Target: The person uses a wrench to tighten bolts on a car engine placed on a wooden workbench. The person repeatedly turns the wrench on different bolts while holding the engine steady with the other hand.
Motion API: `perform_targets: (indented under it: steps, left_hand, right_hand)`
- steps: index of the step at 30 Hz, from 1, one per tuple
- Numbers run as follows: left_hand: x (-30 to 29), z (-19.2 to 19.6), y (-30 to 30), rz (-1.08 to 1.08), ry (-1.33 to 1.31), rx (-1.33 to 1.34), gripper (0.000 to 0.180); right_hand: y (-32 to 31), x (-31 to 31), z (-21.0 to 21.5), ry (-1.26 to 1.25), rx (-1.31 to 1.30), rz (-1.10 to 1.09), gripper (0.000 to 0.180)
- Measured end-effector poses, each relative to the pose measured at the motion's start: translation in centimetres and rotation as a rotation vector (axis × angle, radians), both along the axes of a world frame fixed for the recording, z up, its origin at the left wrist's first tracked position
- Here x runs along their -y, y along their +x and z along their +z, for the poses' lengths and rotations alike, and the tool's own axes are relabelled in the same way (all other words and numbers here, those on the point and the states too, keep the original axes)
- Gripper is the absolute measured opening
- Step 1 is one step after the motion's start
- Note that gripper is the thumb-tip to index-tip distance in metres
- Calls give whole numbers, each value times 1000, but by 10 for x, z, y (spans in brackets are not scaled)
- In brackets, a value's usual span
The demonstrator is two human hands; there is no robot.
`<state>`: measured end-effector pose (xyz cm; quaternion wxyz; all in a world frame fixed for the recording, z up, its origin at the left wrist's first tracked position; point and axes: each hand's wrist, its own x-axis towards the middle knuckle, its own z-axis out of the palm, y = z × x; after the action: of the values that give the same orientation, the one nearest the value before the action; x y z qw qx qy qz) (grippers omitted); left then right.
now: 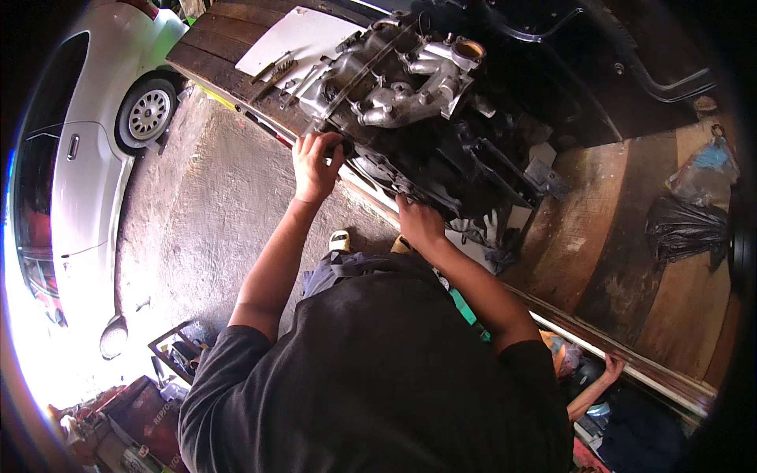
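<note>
The engine (410,118), a greasy block with a pale cast manifold (418,83) on top, is lying along the front edge of the wooden workbench (599,229), partly over a white sheet (292,35) at the bench's left end. The left hand (315,162) is curling closed around the engine's dark left end at the bench edge; the right hand (418,221) is pressing its fingers against the engine's lower front side, though whether it is gripping anything I cannot tell. This looks like a bracing or shifting step on the block; the next move probably calls for steady two-handed force and watching the loose hand tools (276,71) beside it.
</note>
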<state>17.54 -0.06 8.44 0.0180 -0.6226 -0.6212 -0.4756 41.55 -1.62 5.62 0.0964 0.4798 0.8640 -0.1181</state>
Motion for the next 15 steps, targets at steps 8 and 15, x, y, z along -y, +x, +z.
perform_targets:
  steps: [8,15]
  left_hand:
    - [-2,-5,1,30,24,-7,22]
    - [2,-4,-4,-14,-36,-32,22]
  right_hand:
    - [-3,-10,4,145,124,218,30]
    - [-37,-33,36,-45,176,203,16]
